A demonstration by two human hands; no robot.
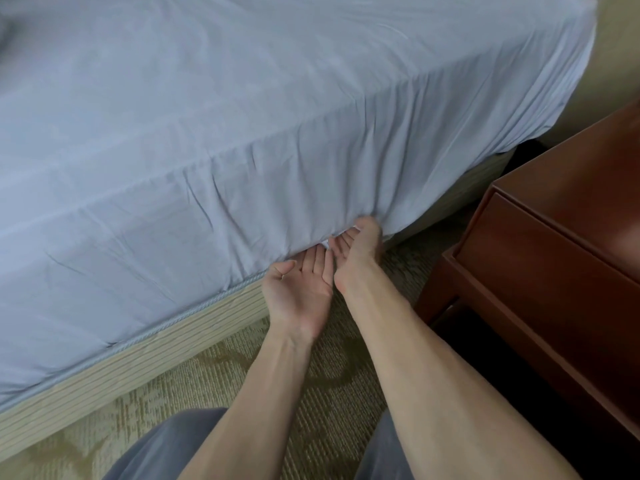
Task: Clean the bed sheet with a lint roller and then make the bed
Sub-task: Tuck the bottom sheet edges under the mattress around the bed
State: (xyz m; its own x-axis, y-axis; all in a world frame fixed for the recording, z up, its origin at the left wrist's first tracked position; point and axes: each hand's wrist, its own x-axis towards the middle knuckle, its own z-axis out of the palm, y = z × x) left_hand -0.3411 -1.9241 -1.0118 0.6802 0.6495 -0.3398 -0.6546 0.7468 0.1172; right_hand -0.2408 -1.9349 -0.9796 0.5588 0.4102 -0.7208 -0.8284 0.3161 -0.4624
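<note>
Bed sheet: pale blue, spread over the top of the bed and hanging down the near side, creased where it gathers toward my hands. Its lower edge ends at the beige ribbed bed base.

Left hand: palm up, fingers straight and relaxed. The tips sit at the sheet's lower edge, gripping nothing.

Right hand: just beside the left, touching it at the palm's edge. The thumb lies on the outer face of the sheet with the fingers beneath the hem, so the cloth is pinched between them. The fingertips are hidden under the fabric; how far they reach I cannot tell.

A reddish-brown wooden nightstand stands to the right, near the bed's corner. Patterned carpet lies below my forearms.
</note>
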